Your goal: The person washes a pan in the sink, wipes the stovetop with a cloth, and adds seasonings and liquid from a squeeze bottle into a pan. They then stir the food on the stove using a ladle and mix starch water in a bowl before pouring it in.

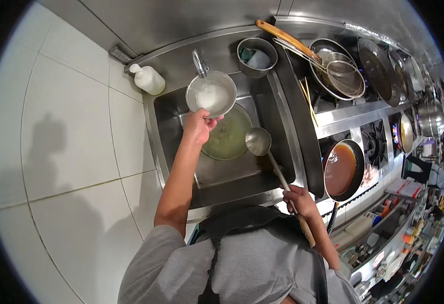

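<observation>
My left hand (199, 126) grips the rim of a round metal bowl (190, 100), thumb over the edge. The bowl is under the faucet (200, 65), with whitish, frothy water inside. Below it in the sink (212, 192) sits a wide round vessel (238, 133) of cloudy greenish liquid, partly covered by the bowl and my forearm. My right hand (301, 201) is closed round the long handle of a metal ladle (258, 142). The ladle's head is over the right side of the sink, near the vessel's edge.
A white pump bottle (150, 80) stands at the sink's back left corner. A metal pot (257, 57) with a green-and-white sponge is at the back right. On the stove at right are a pan of reddish-brown sauce (340, 169), strainers (344, 77) and several pans.
</observation>
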A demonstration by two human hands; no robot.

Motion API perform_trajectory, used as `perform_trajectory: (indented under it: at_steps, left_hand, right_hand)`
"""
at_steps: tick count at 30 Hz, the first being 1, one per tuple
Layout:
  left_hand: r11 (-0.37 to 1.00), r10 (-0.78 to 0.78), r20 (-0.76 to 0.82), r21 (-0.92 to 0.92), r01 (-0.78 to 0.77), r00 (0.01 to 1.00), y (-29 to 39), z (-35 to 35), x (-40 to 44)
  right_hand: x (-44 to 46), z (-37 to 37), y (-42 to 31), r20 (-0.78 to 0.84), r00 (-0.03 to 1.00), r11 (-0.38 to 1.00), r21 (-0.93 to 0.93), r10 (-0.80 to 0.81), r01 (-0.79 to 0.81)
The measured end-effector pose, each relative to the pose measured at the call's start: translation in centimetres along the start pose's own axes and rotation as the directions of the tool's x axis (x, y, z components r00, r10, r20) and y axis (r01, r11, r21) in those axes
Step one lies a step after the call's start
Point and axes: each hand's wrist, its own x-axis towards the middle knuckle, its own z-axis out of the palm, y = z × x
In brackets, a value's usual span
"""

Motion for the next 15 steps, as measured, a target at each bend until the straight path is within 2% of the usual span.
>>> perform_trajectory:
  at_steps: [4,7,8,12,15]
  left_hand:
    - [0.999,-0.027,-0.039,0.027,0.028,0.999,0.0,-0.5,-1.0]
    - [0.997,0.024,-0.057,0.078,-0.02,0.998,0.6,-1.2,-2.6]
    - [0.992,0.065,-0.073,0.117,-0.057,0.995,1.2,-0.8,-4.2]
    - [0.959,0.238,-0.141,0.193,-0.21,0.961,1.4,-2.6,-9.8]
    - [0.979,0.188,-0.216,0.113,-0.167,0.958,0.4,-5.6,-13.5]
  right_hand:
    - [1.6,0.1,0.4,0.01,0.999,0.997,-0.056,-0.047,0.047]
    - [1.8,1.5,-1.8,0.028,0.997,0.984,-0.164,-0.072,0.076]
    - [2.5,1.6,-2.3,0.027,0.993,0.932,-0.342,-0.119,0.121]
    - [2.8,5.3,-6.5,0.124,0.849,0.578,-0.682,-0.513,0.449]
    - [3.6,8.7,-10.4,0.251,0.852,0.62,-0.596,-0.458,0.509]
